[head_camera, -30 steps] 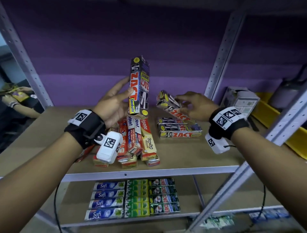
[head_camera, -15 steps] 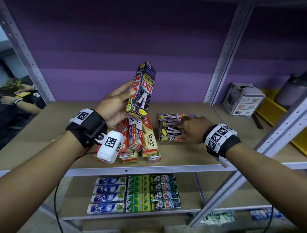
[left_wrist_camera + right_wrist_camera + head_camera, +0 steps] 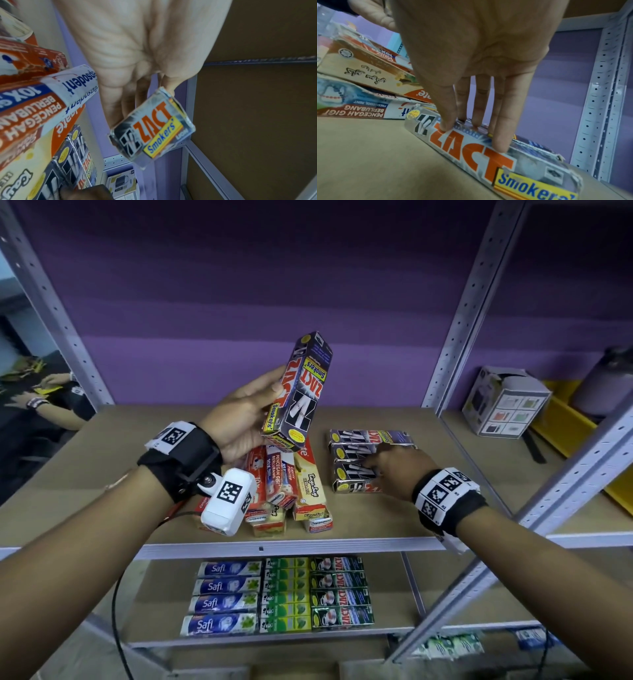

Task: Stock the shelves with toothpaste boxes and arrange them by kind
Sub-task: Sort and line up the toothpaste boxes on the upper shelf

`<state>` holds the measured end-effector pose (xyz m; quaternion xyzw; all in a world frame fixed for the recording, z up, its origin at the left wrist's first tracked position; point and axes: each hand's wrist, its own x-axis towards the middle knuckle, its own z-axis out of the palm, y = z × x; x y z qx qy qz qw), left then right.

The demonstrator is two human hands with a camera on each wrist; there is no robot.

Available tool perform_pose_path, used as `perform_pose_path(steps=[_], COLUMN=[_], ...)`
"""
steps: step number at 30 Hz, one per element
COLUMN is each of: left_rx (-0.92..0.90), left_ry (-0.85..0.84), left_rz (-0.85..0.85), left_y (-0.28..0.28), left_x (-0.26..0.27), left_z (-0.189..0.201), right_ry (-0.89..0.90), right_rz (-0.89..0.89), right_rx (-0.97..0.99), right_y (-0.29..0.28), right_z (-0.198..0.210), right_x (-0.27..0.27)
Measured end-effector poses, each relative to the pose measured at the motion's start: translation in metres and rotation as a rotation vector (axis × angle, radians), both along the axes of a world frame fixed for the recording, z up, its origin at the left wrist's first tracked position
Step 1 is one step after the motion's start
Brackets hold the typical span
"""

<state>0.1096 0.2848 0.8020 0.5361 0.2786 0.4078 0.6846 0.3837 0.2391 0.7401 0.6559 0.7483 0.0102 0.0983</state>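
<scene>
My left hand (image 3: pixel 260 402) grips a dark Zact Smokers box (image 3: pixel 301 392) near its lower end and holds it upright, tilted right, above a pile of red and cream toothpaste boxes (image 3: pixel 284 481). In the left wrist view the box's end (image 3: pixel 152 135) shows beyond the fingers (image 3: pixel 118 102). A row of the same Zact boxes (image 3: pixel 363 440) lies on the shelf board (image 3: pixel 102 474) to the right. My right hand (image 3: pixel 394 470) rests on the front box (image 3: pixel 349 486) of that row. Its straight fingertips (image 3: pixel 500 147) press the top edge of this box (image 3: pixel 488 155), with the thumb apart.
On the lower shelf lie ordered rows of Safi boxes (image 3: pixel 222 587), green boxes (image 3: pixel 286 594) and green Zact boxes (image 3: pixel 339 587). A metal upright (image 3: pixel 455 313) bounds the bay on the right. Beyond it stand a white carton (image 3: pixel 503 405) and a yellow bin (image 3: pixel 565 422). Another person's arm (image 3: pixel 41 402) is at far left.
My right hand brought a Zact box down and laid it at the front of the row, where it now rests. The box in my left hand has tilted to the right.
</scene>
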Motion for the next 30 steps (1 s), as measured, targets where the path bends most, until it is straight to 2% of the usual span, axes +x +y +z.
perform_pose_path(steps=[4, 6, 8, 11, 14, 18, 22, 30], left_rx=[-0.018, -0.016, 0.003, 0.008, -0.01, -0.014, -0.042, 0.038], left_ry=[0.032, 0.054, 0.096, 0.138, 0.139, 0.194, 0.25, 0.495], left_rz=[0.014, 0.029, 0.014, -0.045, -0.112, -0.178, -0.234, -0.292], left_y=[0.001, 0.002, 0.001, -0.004, -0.009, -0.012, -0.013, -0.021], left_x=[0.005, 0.009, 0.013, 0.023, 0.036, 0.048, 0.053, 0.065], left_z=[-0.006, -0.01, -0.013, -0.015, -0.014, -0.018, -0.023, -0.028], right_ry=[0.07, 0.105, 0.212, 0.403, 0.415, 0.4, 0.35, 0.412], right_rz=[-0.002, -0.011, -0.031, 0.043, 0.138, 0.217, 0.29, 0.204], right_rx=[0.025, 0.12, 0.233, 0.393, 0.461, 0.476, 0.46, 0.317], right_y=[0.0, -0.001, -0.002, -0.006, -0.01, -0.017, -0.025, -0.043], right_z=[0.003, 0.011, 0.027, 0.053, 0.073, 0.083, 0.075, 0.047], right_x=[0.009, 0.015, 0.019, 0.024, 0.026, 0.031, 0.042, 0.072])
